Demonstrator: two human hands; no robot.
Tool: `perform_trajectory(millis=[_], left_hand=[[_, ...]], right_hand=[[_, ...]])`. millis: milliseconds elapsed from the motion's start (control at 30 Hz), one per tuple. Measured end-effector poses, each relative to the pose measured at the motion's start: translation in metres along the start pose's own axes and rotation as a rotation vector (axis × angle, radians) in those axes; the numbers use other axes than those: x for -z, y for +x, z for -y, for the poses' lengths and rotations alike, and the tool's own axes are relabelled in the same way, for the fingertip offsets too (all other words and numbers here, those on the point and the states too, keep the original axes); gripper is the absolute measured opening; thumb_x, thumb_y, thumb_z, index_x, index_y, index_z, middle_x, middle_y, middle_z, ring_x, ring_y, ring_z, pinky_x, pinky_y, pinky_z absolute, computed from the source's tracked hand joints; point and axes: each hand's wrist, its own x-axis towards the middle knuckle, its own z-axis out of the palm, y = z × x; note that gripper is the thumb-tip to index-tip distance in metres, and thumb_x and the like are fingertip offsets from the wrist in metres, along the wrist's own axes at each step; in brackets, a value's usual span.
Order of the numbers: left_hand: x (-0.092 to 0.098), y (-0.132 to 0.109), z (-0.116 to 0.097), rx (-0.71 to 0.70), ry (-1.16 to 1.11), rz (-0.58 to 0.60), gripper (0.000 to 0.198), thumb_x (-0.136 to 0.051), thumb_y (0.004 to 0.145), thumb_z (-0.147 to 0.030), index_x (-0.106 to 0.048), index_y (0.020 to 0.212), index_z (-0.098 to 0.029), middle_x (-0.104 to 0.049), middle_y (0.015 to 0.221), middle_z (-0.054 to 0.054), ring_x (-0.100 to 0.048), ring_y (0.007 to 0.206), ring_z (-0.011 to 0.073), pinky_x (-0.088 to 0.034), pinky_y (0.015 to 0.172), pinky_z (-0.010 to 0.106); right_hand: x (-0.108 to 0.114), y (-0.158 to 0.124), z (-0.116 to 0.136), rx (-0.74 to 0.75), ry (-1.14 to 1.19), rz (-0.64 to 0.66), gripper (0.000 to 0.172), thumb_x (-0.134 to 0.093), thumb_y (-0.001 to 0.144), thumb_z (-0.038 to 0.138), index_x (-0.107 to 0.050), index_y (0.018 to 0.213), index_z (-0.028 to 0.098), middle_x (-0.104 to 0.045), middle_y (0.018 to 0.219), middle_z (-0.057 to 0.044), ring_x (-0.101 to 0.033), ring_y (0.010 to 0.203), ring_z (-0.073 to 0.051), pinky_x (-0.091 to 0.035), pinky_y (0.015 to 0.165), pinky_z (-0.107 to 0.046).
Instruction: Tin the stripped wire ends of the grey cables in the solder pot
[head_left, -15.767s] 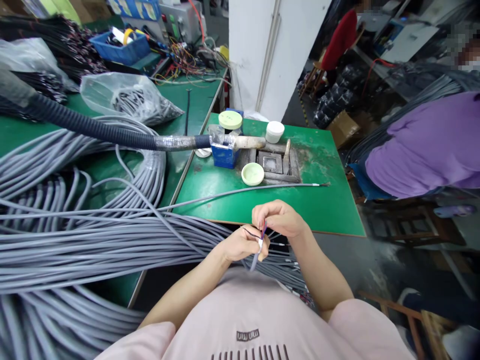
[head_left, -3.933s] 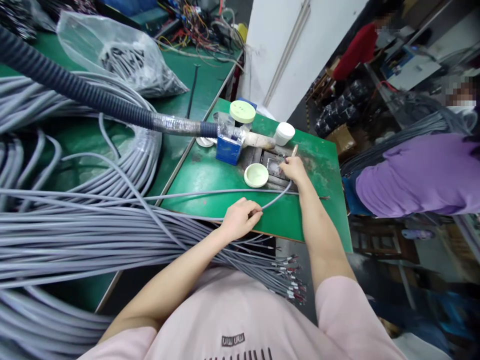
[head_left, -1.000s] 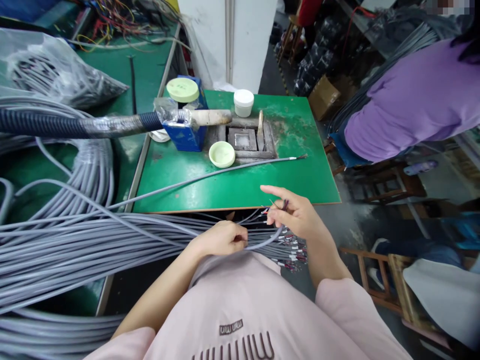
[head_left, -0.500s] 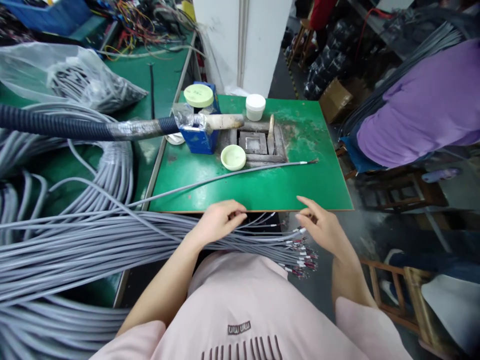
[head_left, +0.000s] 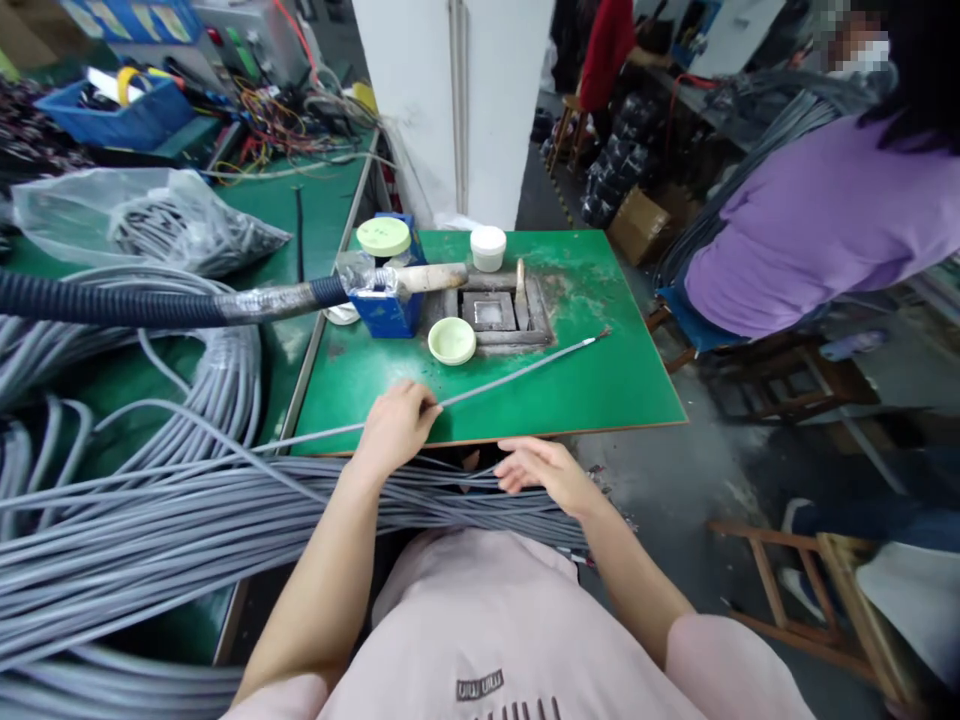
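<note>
The person's own upper limbs, both bare and ungloved. The bare left hand [head_left: 394, 425] is turned back uppermost, its fingers curled and the thumb brought against them in a pinch; the left wrist [head_left: 365, 478] is nearly straight, and the long left forearm [head_left: 322, 580] runs forward and inward from the lower edge of the view. The bare right hand [head_left: 547, 475] lies nearer the body, apart from the left, with fingers loosely bent, slightly spread and directed leftward. The right forearm [head_left: 637, 565] slants inward from the bent elbow.

Pink shirt [head_left: 487, 610], inverted patch [head_left: 479, 685], apparently "min min"
</note>
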Motion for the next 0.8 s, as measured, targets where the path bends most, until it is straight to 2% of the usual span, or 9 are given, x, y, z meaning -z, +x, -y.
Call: perform_trajectory(millis=[67, 133, 200, 267, 367, 467, 600, 700, 800], left_hand=[[0.013, -0.021, -0.008, -0.053, -0.136, 0.048, 0.016, -0.048, 0.089, -0.031, -0.056, 0.084, -0.018, -0.059, 0.083, 0.004, -0.055, 0.081, 0.0193, -0.042, 0.073, 0.031], [0.024, -0.039, -0.010, -0.079, -0.245, 0.194, 0.017, -0.049, 0.089, -0.033, -0.056, 0.084, -0.019, -0.060, 0.081, 0.002, -0.055, 0.076, 0.0167, -0.042, 0.070, 0.029], [0.031, -0.050, -0.010, -0.074, -0.318, 0.371, 0.018, -0.051, 0.088, -0.035, -0.058, 0.083, -0.020, -0.061, 0.079, 0.000, -0.056, 0.072, 0.0150, -0.042, 0.067, 0.028], [0.033, -0.054, -0.010, -0.064, -0.382, 0.440, 0.017, -0.054, 0.086, -0.036, -0.060, 0.084, -0.020, -0.063, 0.081, 0.000, -0.057, 0.073, 0.0147, -0.044, 0.069, 0.027], [0.030, -0.049, -0.019, -0.099, -0.553, 0.295, 0.019, -0.057, 0.085, -0.034, -0.063, 0.097, -0.020, -0.064, 0.092, 0.002, -0.059, 0.085, 0.0150, -0.046, 0.079, 0.028], [0.024, -0.039, -0.039, -0.116, -0.795, 0.130, 0.030, -0.061, 0.084, -0.034, -0.063, 0.109, -0.019, -0.064, 0.093, 0.003, -0.060, 0.082, 0.0128, -0.048, 0.078, 0.025], [0.011, -0.030, -0.064, -0.130, -1.083, 0.171, 0.025, -0.066, 0.080, -0.035, -0.068, 0.095, -0.015, -0.060, 0.079, 0.002, -0.057, 0.066, 0.0096, -0.048, 0.063, 0.022], [-0.001, -0.030, -0.072, -0.035, -1.285, 0.223, 0.028, -0.065, 0.079, -0.041, -0.066, 0.081, -0.013, -0.055, 0.071, 0.000, -0.049, 0.050, 0.0059, -0.040, 0.047, 0.020], [-0.009, -0.033, -0.074, 0.035, -1.347, 0.183, 0.031, -0.067, 0.078, -0.042, -0.062, 0.070, -0.013, -0.050, 0.065, -0.001, -0.046, 0.049, 0.0054, -0.039, 0.047, 0.020]], right_hand=[[-0.005, 0.017, 0.005, 0.059, 0.234, -0.069, 0.049, -0.063, 0.076, 0.055, -0.058, 0.107, 0.017, -0.072, 0.087, -0.008, -0.070, 0.076, -0.020, -0.055, 0.070, -0.035], [-0.001, 0.026, 0.017, 0.212, 0.408, -0.223, 0.046, -0.062, 0.077, 0.055, -0.057, 0.105, 0.019, -0.073, 0.087, -0.007, -0.070, 0.081, -0.020, -0.055, 0.074, -0.035], [0.008, 0.025, 0.032, 0.402, 0.484, -0.380, 0.039, -0.060, 0.081, 0.052, -0.056, 0.104, 0.021, -0.071, 0.077, -0.002, -0.068, 0.072, -0.016, -0.054, 0.069, -0.032], [0.013, 0.018, 0.042, 0.529, 0.430, -0.451, 0.029, -0.057, 0.085, 0.046, -0.056, 0.101, 0.021, -0.062, 0.058, 0.005, -0.061, 0.052, -0.012, -0.051, 0.058, -0.027], [0.006, 0.002, 0.040, 0.472, 0.189, -0.324, 0.021, -0.052, 0.090, 0.040, -0.056, 0.095, 0.020, -0.047, 0.042, 0.010, -0.046, 0.035, -0.009, -0.044, 0.046, -0.023], [-0.016, -0.013, 0.022, 0.280, -0.096, -0.109, 0.023, -0.047, 0.093, 0.041, -0.055, 0.092, 0.019, -0.047, 0.041, 0.010, -0.046, 0.035, -0.009, -0.041, 0.043, -0.022], [-0.041, -0.023, 0.004, 0.172, -0.325, 0.056, 0.027, -0.040, 0.095, 0.043, -0.052, 0.092, 0.019, -0.047, 0.044, 0.009, -0.048, 0.036, -0.009, -0.042, 0.045, -0.022], [-0.044, -0.024, 0.005, 0.175, -0.416, 0.148, 0.026, -0.037, 0.096, 0.040, -0.052, 0.088, 0.019, -0.050, 0.046, 0.008, -0.052, 0.040, -0.010, -0.045, 0.050, -0.023], [-0.039, -0.023, 0.010, 0.239, -0.408, 0.123, 0.024, -0.043, 0.094, 0.038, -0.053, 0.083, 0.019, -0.058, 0.053, 0.004, -0.057, 0.050, -0.011, -0.047, 0.058, -0.025]])
